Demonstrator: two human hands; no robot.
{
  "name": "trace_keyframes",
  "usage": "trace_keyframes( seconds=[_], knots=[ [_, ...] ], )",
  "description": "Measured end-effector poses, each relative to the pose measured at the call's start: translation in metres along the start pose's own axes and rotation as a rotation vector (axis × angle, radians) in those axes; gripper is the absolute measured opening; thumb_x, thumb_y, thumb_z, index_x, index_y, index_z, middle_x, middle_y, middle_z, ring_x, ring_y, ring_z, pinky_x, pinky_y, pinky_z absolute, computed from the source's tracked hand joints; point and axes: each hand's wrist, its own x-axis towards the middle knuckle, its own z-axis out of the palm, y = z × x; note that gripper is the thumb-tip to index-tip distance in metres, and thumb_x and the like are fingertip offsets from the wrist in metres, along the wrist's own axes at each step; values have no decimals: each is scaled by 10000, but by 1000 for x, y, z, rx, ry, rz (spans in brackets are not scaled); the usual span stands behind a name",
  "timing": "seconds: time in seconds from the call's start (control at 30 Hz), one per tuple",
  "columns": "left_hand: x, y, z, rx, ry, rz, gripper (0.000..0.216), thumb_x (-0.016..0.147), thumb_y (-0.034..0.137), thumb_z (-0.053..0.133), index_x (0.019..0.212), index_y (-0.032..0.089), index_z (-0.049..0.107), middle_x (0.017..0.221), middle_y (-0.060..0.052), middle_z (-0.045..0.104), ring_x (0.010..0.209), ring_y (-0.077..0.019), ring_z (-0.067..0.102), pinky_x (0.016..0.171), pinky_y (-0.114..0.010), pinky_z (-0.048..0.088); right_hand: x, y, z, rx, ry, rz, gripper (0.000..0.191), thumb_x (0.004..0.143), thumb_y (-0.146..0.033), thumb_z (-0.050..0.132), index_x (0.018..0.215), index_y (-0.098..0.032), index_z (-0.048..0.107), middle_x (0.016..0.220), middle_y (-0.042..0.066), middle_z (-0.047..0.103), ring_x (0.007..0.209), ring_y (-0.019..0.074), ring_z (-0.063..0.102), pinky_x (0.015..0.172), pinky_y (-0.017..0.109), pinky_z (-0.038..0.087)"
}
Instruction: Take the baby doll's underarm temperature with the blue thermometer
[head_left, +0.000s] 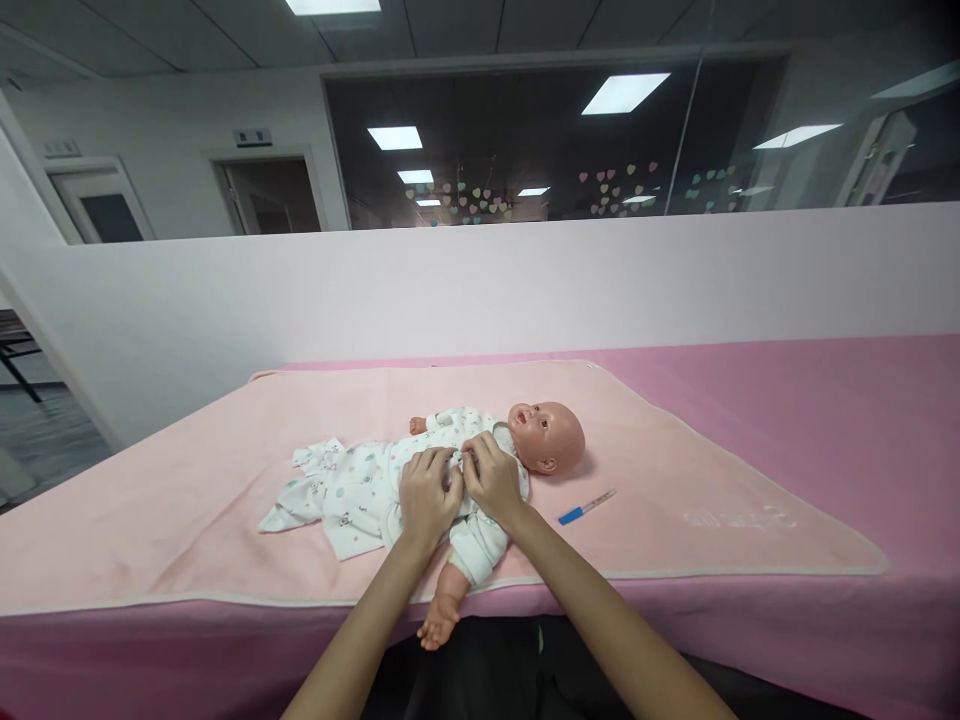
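Note:
A baby doll [551,437] lies on its back, its bald head to the right. It wears a white printed top [457,425] and white printed trousers [356,490]. My left hand [429,492] rests on the front of the top, fingers curled and gripping the cloth. Just right of it, my right hand [491,472] pinches the cloth near the doll's chest. The fingertips of both hands almost meet; the exact bit of cloth between them is partly hidden. The doll's near arm [444,605] reaches over the table's front edge.
Right of the doll lies a thermometer with a blue cap [586,507]. A peach blanket [202,480] with a pale border lies under everything, over a pink table cover [847,430]. A low white wall [480,295] rises behind the table.

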Motion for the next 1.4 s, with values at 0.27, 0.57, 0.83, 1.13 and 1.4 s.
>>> trace_keyframes(
  seconds=[0.27,0.57,0.83,1.13,1.4],
  knots=[
    [1,1,2,64,-7,38,215,805,217,422,956,188,572,912,-76,612,852,-222,522,758,-344,362,1,1,4,52,45,55,162,802,-150,444,837,-203,593,861,25,580,682,122,558,603,224,403],
    [1,0,3,47,-13,42,158,817,203,408,910,190,535,918,-65,601,870,-214,518,782,-342,340,2,3,4,81,6,45,172,789,-121,439,794,-209,587,777,15,620,720,144,571,651,234,407],
    [1,1,0,-60,-9,-15,145,814,191,404,880,207,532,906,-47,591,873,-206,515,795,-347,340,2,2,2,103,28,23,170,787,-132,448,781,-211,599,746,5,617,700,132,575,629,224,407],
    [-2,7,-4,-104,102,35,144,780,173,447,862,198,563,957,-65,565,922,-212,499,830,-342,353,2,4,3,176,59,55,175,786,-146,441,800,-207,604,761,9,639,697,135,585,636,228,422],
    [0,8,-1,5,88,12,161,799,250,481,884,221,615,994,-68,573,950,-228,494,843,-362,319,1,8,6,208,80,90,203,764,-135,421,821,-194,607,750,12,644,623,135,569,583,235,410]
  ],
)
